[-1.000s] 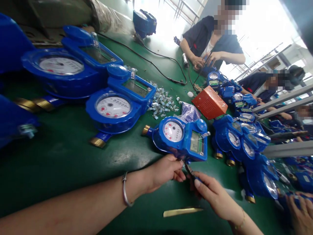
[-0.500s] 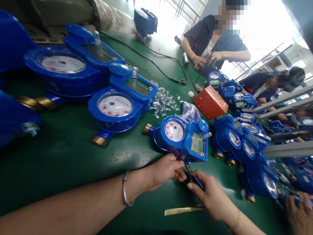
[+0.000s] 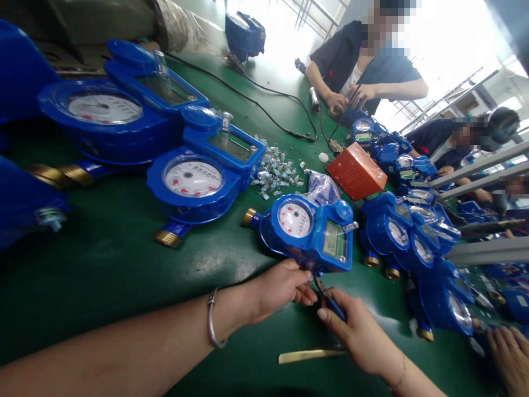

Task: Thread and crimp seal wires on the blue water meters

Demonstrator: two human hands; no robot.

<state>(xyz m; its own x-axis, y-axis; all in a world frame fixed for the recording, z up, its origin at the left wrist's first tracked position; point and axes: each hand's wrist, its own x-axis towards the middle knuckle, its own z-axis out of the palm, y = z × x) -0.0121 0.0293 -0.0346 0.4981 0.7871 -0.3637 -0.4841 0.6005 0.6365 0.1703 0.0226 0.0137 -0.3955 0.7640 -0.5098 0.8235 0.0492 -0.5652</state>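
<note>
Fingers of our left hand [image 3: 278,289] curl nearly together at the blue meter [image 3: 308,245] just beyond them, though we cannot tell whether they pinch anything. Our right hand [image 3: 363,325] is wrapped round the pliers [image 3: 334,306], whose tips we should keep steady and clear of those fingers; nearer us lies a gold-coloured strip [image 3: 306,355].

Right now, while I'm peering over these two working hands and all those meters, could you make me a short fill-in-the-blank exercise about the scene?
1. The pliers are gripped in the camera wearer's ____ hand.
2. The silver bangle circles the camera wearer's ____ wrist.
3. The meter nearest those pliers has a casing coloured ____.
4. The tabletop is coloured ____.

Missing words: right; left; blue; green.
</note>
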